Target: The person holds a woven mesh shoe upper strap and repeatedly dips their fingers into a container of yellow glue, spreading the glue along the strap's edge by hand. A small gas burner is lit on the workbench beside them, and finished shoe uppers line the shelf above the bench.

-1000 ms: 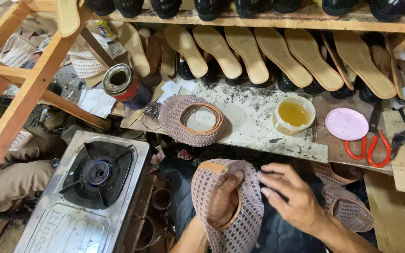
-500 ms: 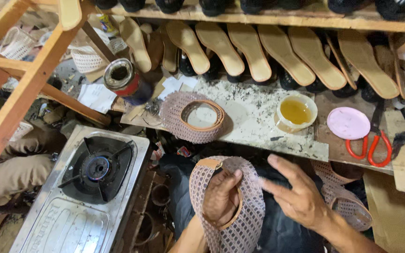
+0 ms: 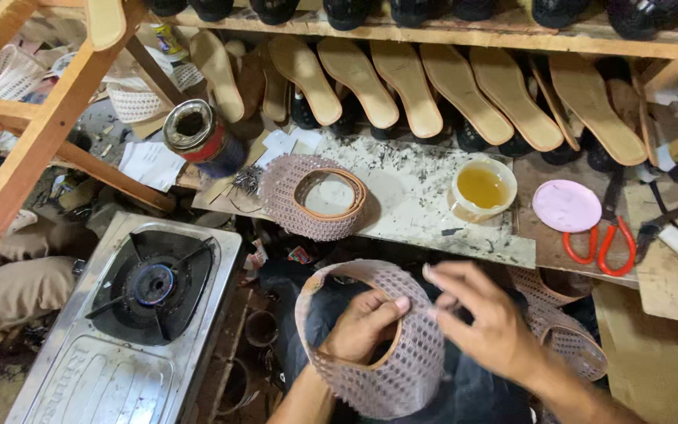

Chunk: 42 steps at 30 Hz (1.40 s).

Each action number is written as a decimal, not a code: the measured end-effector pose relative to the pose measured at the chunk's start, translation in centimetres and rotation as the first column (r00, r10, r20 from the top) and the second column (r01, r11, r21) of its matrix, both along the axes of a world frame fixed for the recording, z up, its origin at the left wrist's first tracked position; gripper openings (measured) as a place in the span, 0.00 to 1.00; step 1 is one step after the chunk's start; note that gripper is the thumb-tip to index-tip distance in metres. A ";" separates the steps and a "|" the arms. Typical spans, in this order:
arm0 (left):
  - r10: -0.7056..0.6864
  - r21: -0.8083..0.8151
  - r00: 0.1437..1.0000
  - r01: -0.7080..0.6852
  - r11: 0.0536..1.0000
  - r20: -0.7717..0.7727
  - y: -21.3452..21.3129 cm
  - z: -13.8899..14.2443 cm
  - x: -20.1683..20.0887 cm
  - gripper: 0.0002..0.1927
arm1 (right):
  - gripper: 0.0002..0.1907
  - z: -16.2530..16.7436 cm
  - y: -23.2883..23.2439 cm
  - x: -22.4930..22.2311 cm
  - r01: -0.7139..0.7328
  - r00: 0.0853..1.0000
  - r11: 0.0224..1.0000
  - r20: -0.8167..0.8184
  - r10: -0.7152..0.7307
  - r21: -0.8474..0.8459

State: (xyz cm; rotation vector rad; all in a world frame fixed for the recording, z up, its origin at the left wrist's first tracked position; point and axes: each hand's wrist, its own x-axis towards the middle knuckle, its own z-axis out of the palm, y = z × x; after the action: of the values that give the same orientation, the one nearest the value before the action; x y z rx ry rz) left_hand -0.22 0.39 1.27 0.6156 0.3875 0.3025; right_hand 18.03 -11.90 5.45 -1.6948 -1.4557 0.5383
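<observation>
Perforated pinkish mesh forms the shoe upper (image 3: 402,369) held low in the view, in front of the workbench's near edge. The left hand (image 3: 362,326) sits inside its loop, fingers curled and thumb pressed on the inner band, gripping it. The right hand (image 3: 488,322) rests just beside the upper's right side, fingers partly spread; its fingertips appear to touch the mesh, though contact is not certain. On the speckled workbench (image 3: 425,212), a second mesh upper (image 3: 311,196) lies near the left end. A bowl of yellow glue (image 3: 482,188) stands toward the right, with a pink lid (image 3: 566,206) and red-handled scissors (image 3: 602,239) beyond it. Tan insoles (image 3: 441,86) lean along the back edge. A gas stove (image 3: 147,298) lies left of the workbench.
</observation>
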 end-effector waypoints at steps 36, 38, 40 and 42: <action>0.140 -0.043 0.975 -0.134 0.990 0.170 1.1 -2.2 0.5 0.11 | 0.29 -0.9 -0.3 0.0 -0.138 0.976 0.948 0.200 0.081 0.286; 0.192 0.099 0.974 -0.204 0.974 0.123 1.7 -1.9 1.2 0.12 | 0.31 -0.8 -0.3 -0.9 -0.039 0.951 0.987 -0.297 0.084 0.156; 0.264 0.293 0.964 -0.263 0.919 0.036 1.8 -1.5 1.4 0.14 | 0.38 -0.5 -0.5 -1.6 0.000 0.910 0.995 -0.411 0.042 0.102; 0.077 0.178 0.997 -0.076 0.981 -0.001 1.7 -1.0 0.9 0.15 | 0.42 -0.1 -0.5 -1.5 0.005 0.880 0.996 -0.473 0.036 0.087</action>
State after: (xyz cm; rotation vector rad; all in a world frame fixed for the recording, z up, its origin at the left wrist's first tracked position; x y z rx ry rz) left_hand 0.72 2.06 0.31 0.7779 0.3947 0.4113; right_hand 16.53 -12.43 5.32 -1.3582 -1.1156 0.8234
